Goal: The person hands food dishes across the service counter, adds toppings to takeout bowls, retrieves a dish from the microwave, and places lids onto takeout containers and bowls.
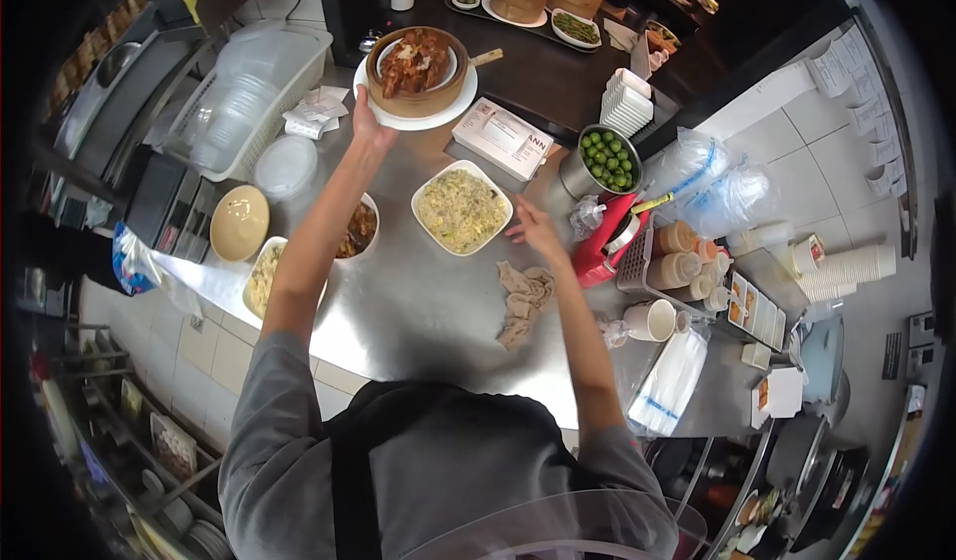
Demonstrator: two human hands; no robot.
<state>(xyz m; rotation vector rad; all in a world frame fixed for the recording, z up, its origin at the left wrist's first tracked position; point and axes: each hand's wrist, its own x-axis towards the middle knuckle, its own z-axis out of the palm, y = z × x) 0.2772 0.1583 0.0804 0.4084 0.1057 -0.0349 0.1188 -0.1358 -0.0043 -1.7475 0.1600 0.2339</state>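
Kitchen scene with a shiny metal surface [428,311], and somebody's got a steamer on a plate out at the far edge.
So the left hand [372,128] is gripping the near left rim of a white plate [438,121], with a bamboo steamer [451,90] of saucy brown food [414,62] sitting on it, right by the dark surface [543,80] beyond; honestly can't tell from this angle if the plate's resting on anything or held up. Right hand [538,229] is empty, fingers loosely spread just beside a squarish white bowl [468,251] of fried rice [461,209]. Crumpled cloth [525,304] lies below that hand, and a metal pot [575,176] of green limes [607,159] stands up past it, next to a white box [503,139].
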